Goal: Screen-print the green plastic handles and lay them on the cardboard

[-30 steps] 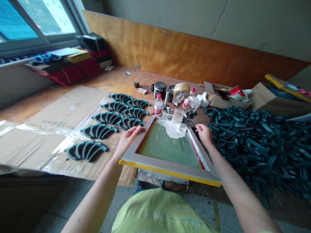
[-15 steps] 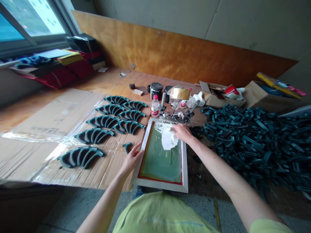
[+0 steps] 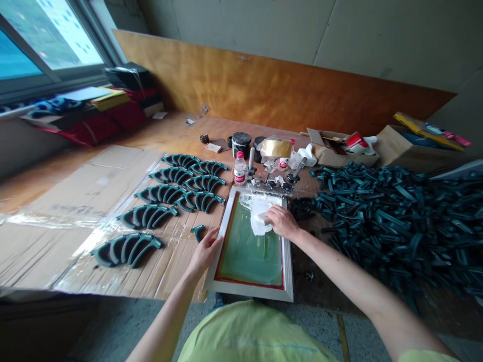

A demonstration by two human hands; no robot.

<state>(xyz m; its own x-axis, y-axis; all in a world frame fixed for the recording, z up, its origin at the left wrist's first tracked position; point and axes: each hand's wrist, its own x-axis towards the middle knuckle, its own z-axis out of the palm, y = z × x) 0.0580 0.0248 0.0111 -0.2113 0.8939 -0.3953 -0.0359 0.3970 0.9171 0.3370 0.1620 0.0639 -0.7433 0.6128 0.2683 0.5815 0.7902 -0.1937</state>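
I set my clock on the screen frame (image 3: 287, 266), which lies in front of the body at the near edge of the desk (image 3: 169, 125), twelve pointing away. My right grip (image 3: 282, 221), toward one o'clock on the green mesh (image 3: 245, 256), has its fingers pinched on a white block (image 3: 263, 217) that stands in a patch of white paste (image 3: 250, 202). My left grip (image 3: 207, 247) sits at nine o'clock, touching the side rail; I cannot tell whether it squeezes the rail or only rests there. I judge the step in hand to be working the paste over the mesh. A further stroke would call for level pressure from the right and a steady frame from the left.

At twelve o'clock a clamp bracket (image 3: 268, 188) meets the frame's far end; behind it stand a bottle (image 3: 239, 172), a black tub (image 3: 241, 144) and a roll of tape (image 3: 276, 148). Cardboard (image 3: 68, 186) covers the desk toward ten, bearing green curved pieces (image 3: 162, 193) laid in fans, with a loose green piece (image 3: 197, 233) just beside my left grip. At two to three o'clock spreads a heap of green parts (image 3: 396, 216). Beyond, a wooden panel (image 3: 264, 85) leans along the grey wall (image 3: 245, 25), and a window (image 3: 75, 35) lets in light from ten o'clock.
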